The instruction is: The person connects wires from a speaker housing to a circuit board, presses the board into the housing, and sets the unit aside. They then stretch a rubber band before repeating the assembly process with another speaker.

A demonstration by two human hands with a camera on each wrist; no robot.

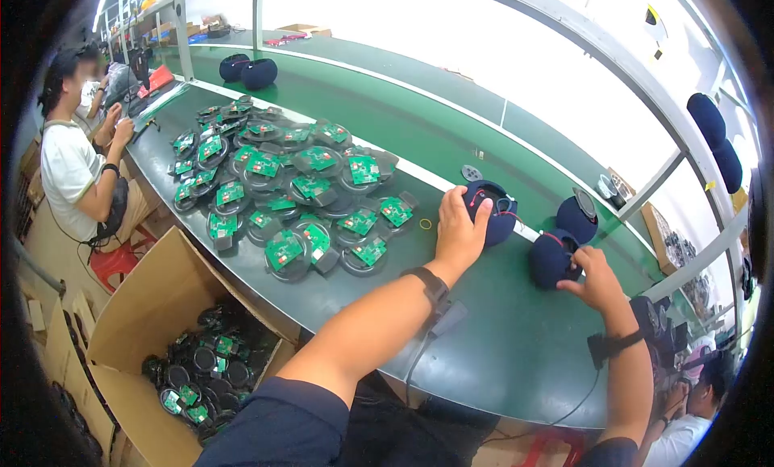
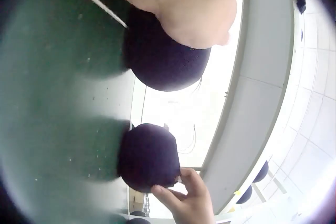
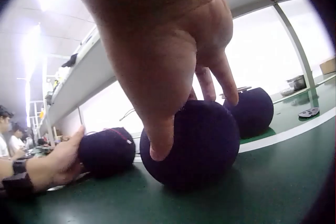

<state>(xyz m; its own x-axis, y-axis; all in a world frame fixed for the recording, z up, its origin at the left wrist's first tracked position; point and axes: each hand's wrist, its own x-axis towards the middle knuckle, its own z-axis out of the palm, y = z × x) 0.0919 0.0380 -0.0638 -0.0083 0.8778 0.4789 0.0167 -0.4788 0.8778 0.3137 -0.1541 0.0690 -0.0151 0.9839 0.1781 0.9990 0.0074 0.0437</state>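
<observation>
My left hand (image 1: 459, 235) holds a navy, fabric-covered round speaker housing (image 1: 501, 211) at its side, thumb toward me. The top of this housing is open, with red wires showing inside. To the right, my right hand (image 1: 601, 281) grips a second navy speaker housing (image 1: 548, 264) by its rim, fingers over the opening and thumb on the outer side. Both housings rest on the green tabletop (image 1: 492, 330). In the right wrist view the thumb presses the second housing (image 3: 197, 155), while its far-side fingers are partly hidden.
Behind my right hand sits another navy housing (image 1: 574, 225) with a dark round part (image 1: 584, 202) on top. Black discs with green circuit boards (image 1: 310, 185) are heaped at left. A cardboard box (image 1: 145, 306) holds more discs. A seated person (image 1: 76, 173) works at far left.
</observation>
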